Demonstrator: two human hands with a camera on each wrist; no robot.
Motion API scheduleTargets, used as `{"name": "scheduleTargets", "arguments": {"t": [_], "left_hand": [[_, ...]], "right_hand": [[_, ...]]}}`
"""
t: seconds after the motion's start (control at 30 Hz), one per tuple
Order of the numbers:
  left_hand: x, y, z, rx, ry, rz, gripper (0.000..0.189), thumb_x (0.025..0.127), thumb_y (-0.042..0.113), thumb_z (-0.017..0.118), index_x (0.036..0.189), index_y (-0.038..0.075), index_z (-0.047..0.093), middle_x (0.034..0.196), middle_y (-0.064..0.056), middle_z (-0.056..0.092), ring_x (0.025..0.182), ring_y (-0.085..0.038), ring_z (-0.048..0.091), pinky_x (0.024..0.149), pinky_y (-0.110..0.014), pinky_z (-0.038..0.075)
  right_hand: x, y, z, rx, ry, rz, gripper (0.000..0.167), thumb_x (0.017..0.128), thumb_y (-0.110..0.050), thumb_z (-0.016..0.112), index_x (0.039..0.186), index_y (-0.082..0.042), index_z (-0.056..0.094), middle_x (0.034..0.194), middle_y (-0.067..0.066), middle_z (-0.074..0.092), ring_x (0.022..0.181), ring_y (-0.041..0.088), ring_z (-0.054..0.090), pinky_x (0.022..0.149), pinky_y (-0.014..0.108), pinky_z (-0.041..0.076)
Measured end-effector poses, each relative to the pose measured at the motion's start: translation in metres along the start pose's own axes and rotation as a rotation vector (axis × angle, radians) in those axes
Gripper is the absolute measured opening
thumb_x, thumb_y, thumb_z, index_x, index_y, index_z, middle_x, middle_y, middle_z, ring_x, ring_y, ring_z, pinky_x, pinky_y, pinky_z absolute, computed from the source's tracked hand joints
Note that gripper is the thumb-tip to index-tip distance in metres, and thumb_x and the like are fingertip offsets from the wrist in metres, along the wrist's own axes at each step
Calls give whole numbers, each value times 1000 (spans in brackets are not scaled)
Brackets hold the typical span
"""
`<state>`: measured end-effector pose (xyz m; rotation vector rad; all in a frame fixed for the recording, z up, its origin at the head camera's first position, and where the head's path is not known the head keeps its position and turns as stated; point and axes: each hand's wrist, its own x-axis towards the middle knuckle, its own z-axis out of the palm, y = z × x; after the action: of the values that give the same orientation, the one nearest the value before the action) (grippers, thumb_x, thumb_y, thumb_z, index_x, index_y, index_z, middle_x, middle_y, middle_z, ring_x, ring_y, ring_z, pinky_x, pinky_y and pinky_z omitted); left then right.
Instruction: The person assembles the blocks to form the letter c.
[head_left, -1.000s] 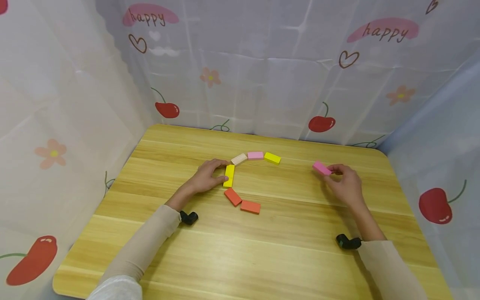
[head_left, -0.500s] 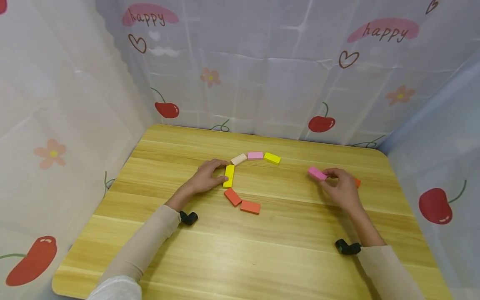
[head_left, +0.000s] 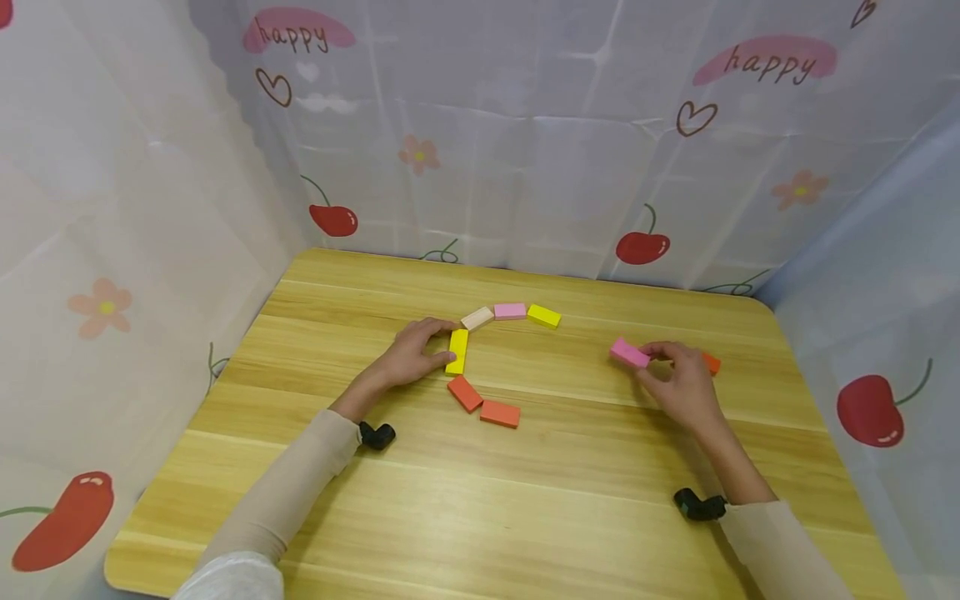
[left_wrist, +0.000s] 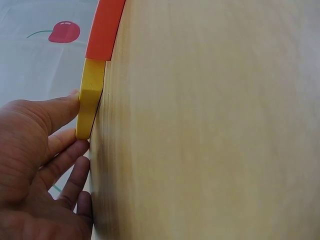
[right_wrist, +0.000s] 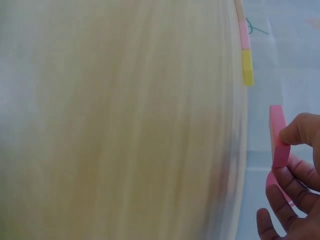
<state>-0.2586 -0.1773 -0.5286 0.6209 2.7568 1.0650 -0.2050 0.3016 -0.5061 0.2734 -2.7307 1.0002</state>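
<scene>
My left hand (head_left: pixel 414 352) pinches a yellow block (head_left: pixel 457 353) lying on the table, thumb and forefinger at its ends. In the left wrist view this yellow block (left_wrist: pixel 91 97) meets an orange-red block (left_wrist: pixel 106 30). My right hand (head_left: pixel 681 385) holds a pink block (head_left: pixel 629 353) between thumb and fingers. The right wrist view shows that pink block (right_wrist: pixel 278 135) raised off the tabletop. Blocks form a curve open to the right: a plain wood block (head_left: pixel 477 318), a light pink block (head_left: pixel 510 312) and another yellow block (head_left: pixel 543 316) at the back, two orange-red blocks (head_left: pixel 466 394) at the front.
An orange block (head_left: pixel 711 363) lies partly hidden behind my right hand. The wood-grain table (head_left: pixel 480 517) has rounded corners. A printed curtain (head_left: pixel 480 192) hangs behind it and along both sides. A black wrist device (head_left: pixel 699 505) sits at the right cuff.
My right hand has carried the pink block left and slightly nearer to me, uncovering part of the orange block behind it. My left hand stays in place on the yellow block.
</scene>
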Motion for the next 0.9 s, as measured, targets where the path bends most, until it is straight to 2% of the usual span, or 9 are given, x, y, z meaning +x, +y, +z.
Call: {"name": "scheduleTargets", "arguments": {"t": [0.23,0.33,0.6,0.9], "left_hand": [[0,-1,0,-4,-1,-7,56,104,34,73,155,17,56,157,-10,58,146,-35,50,125,-60,30],[0,-1,0,-4,-1,-5,56,104,34,72,155,17,56,157,-10,58,145,-35,51,125,-60,30],[-1,1,0,-11,9,10,57,103,32,74,154,15,57,155,-11,60,144,-35,53,125,-60,31],[0,0,0,1,5,10,57,104,33,73,156,17,56,157,-11,59,145,-35,52,125,-61,30]], "right_hand": [[-4,-17,6,56,-23,-25,31,92,-7,79,121,-1,74,121,22,73,113,35,66,94,36,48],[-6,-23,11,65,-39,-32,30,91,-7,79,121,-3,74,121,19,74,114,32,65,95,37,50],[-12,-35,22,79,-127,-58,29,93,-8,80,121,-6,74,120,15,74,117,32,62,98,52,51],[-22,-40,30,78,-177,-109,28,92,-9,80,120,-10,76,116,9,75,112,30,63,96,48,50]]}}
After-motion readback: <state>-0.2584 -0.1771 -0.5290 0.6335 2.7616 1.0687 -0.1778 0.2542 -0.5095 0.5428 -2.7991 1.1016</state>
